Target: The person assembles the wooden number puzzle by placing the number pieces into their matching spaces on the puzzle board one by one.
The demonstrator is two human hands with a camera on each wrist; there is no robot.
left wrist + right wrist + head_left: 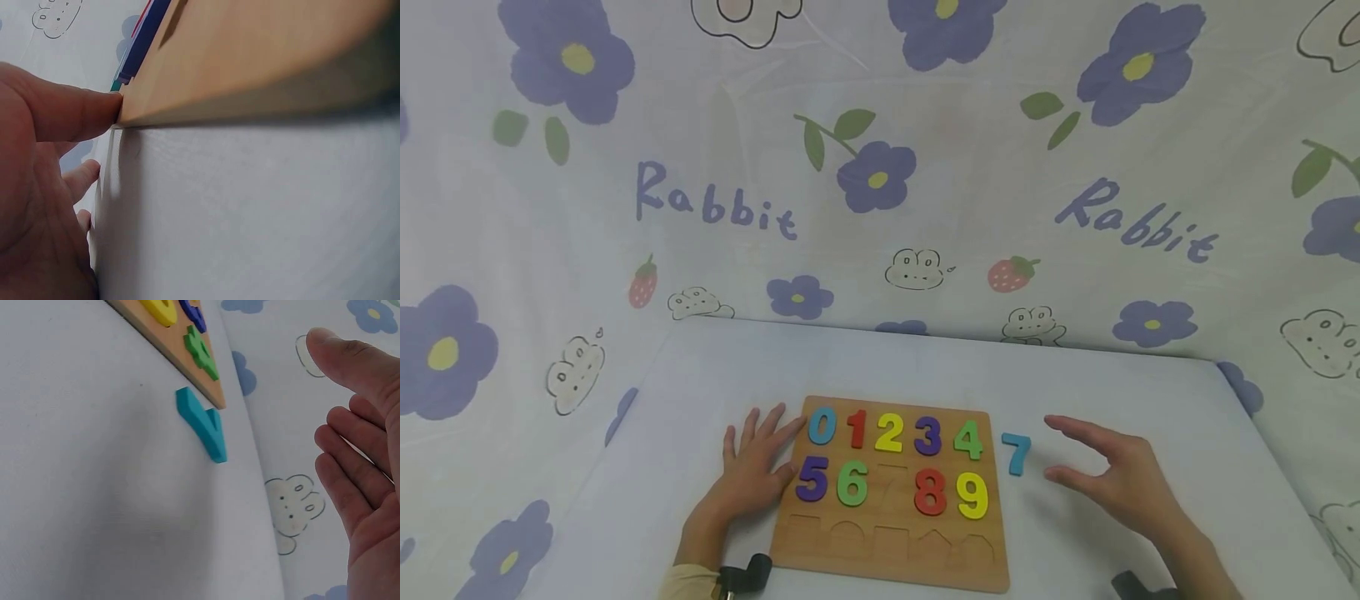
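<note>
A wooden number puzzle board (891,575) lies flat on the table, with the coloured numbers 0 to 6, 8 and 9 set in its two upper rows. The 7-shaped recess (891,492) in the second row is bare. Against the board's left edge rests my left hand (752,467), fingers spread, its thumb touching the side in the left wrist view. A blue number 7 (1017,453) lies on the table just right of the board. My right hand (1116,475) hovers to the right of that 7, thumb and fingers apart, holding nothing.
The white table (700,358) reaches back to a hanging cloth (955,167) printed with flowers, rabbits and lettering. Along the board's bottom row run several shallow shape outlines (891,542). Dark wrist straps show near the front edge.
</note>
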